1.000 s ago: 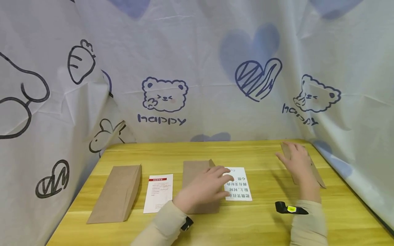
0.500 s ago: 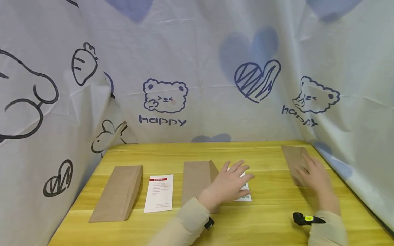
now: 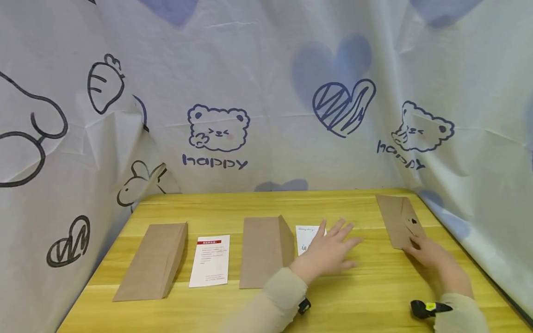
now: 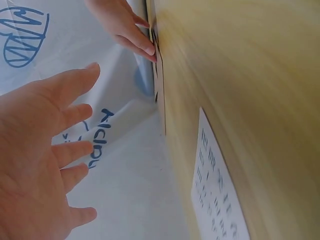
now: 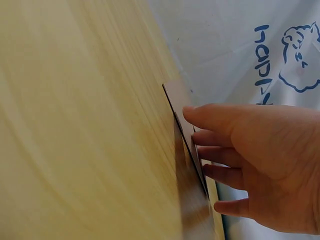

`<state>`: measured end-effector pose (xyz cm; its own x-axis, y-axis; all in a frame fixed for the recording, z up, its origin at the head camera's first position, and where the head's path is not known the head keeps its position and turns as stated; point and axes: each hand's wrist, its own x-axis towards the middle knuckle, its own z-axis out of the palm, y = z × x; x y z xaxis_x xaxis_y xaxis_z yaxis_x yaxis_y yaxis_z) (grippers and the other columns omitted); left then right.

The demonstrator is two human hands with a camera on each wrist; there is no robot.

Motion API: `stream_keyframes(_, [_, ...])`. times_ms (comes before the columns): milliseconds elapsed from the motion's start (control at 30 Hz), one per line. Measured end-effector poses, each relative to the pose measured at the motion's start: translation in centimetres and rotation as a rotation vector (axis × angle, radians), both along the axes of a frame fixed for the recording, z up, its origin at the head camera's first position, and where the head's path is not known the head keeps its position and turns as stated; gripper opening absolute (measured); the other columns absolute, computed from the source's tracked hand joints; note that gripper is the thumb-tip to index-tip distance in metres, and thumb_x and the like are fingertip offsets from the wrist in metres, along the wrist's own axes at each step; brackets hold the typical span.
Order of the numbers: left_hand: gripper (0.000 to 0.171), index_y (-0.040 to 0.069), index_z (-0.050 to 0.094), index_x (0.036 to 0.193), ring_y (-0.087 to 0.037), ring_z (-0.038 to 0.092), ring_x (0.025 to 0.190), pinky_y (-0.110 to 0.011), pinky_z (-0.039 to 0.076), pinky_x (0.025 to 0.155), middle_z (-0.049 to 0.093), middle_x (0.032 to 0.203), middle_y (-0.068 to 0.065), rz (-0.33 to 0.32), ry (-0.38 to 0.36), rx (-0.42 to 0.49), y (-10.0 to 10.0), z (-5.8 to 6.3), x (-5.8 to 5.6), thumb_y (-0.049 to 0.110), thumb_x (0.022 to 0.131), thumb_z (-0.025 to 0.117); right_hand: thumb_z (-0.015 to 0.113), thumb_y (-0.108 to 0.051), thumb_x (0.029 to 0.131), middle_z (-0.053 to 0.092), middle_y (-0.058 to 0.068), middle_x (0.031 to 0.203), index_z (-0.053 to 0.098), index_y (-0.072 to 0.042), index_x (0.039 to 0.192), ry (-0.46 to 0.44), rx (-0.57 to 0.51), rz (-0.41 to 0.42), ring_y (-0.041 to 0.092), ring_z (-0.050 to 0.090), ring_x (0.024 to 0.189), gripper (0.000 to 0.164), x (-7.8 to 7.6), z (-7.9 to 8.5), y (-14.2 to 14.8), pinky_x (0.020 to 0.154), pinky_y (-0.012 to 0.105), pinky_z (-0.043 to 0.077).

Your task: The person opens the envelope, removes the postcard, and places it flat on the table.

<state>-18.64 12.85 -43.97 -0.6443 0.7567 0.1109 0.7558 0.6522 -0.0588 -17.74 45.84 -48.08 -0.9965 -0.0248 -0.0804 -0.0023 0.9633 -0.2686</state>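
My left hand hovers with spread fingers over a white card printed with dark characters, covering much of it in the head view. The left wrist view shows nothing in that hand, and the card flat on the table. At the far right lies a brown paper envelope with a small dark mark. Over its near end is my right hand, thumb and fingertips at the paper. Those fingers look fairly straight in the right wrist view, close beside the envelope; whether they touch it is hard to tell.
A second brown envelope, its side flap raised, lies left of the printed card. Farther left are a white card with a red heading and another brown envelope. The wooden table is bordered by drawn-on white cloth.
My left hand has moved right, from over the middle envelope to over the printed card. My right hand has drawn back from the right envelope's far part to its near end.
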Motion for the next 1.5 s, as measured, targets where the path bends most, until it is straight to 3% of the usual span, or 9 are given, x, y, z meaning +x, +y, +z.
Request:
stream_keyframes(367, [0.065, 0.046, 0.027, 0.149, -0.014, 0.008, 0.153, -0.053, 0.011, 0.122, 0.013, 0.164, 0.011, 0.038, -0.111, -0.005, 3.9, -0.4, -0.5, 0.066, 0.091, 0.047, 0.047, -0.044, 0.101, 0.036, 0.042, 0.139, 0.042, 0.011, 0.139, -0.051, -0.008, 0.012, 0.066, 0.038, 0.12, 0.067, 1.3, 0.6, -0.1, 0.094, 0.071, 0.037])
stream_keyframes(800, [0.065, 0.047, 0.025, 0.15, -0.014, 0.011, 0.153, -0.052, 0.015, 0.122, 0.016, 0.164, 0.012, 0.081, -0.178, -0.104, 6.5, -1.7, -1.3, 0.07, 0.091, 0.038, 0.059, -0.031, 0.096, 0.044, 0.04, 0.136, 0.049, 0.011, 0.135, -0.025, 0.044, 0.104, 0.058, 0.05, 0.117, 0.058, 3.2, 0.6, -3.0, 0.093, 0.066, 0.043])
stream_keyframes(1133, [0.069, 0.05, 0.024, 0.15, -0.008, 0.014, 0.152, -0.052, 0.018, 0.121, 0.019, 0.162, 0.017, 0.134, -0.197, -0.174, 7.5, -2.0, -1.7, 0.076, 0.087, 0.04, 0.061, -0.029, 0.094, 0.049, 0.036, 0.135, 0.053, 0.008, 0.133, 0.018, 0.044, 0.138, 0.054, 0.053, 0.117, 0.055, 4.4, 0.9, -5.5, 0.095, 0.064, 0.044])
stream_keyframes(1500, [0.067, 0.049, 0.023, 0.149, -0.007, 0.018, 0.15, -0.05, 0.017, 0.122, 0.022, 0.161, 0.017, 0.182, -0.262, -0.196, 7.5, -3.2, -1.6, 0.073, 0.089, 0.04, 0.063, -0.028, 0.093, 0.053, 0.033, 0.134, 0.056, 0.005, 0.132, 0.031, 0.03, 0.15, 0.05, 0.058, 0.114, 0.052, 5.7, 1.0, -7.6, 0.095, 0.061, 0.046])
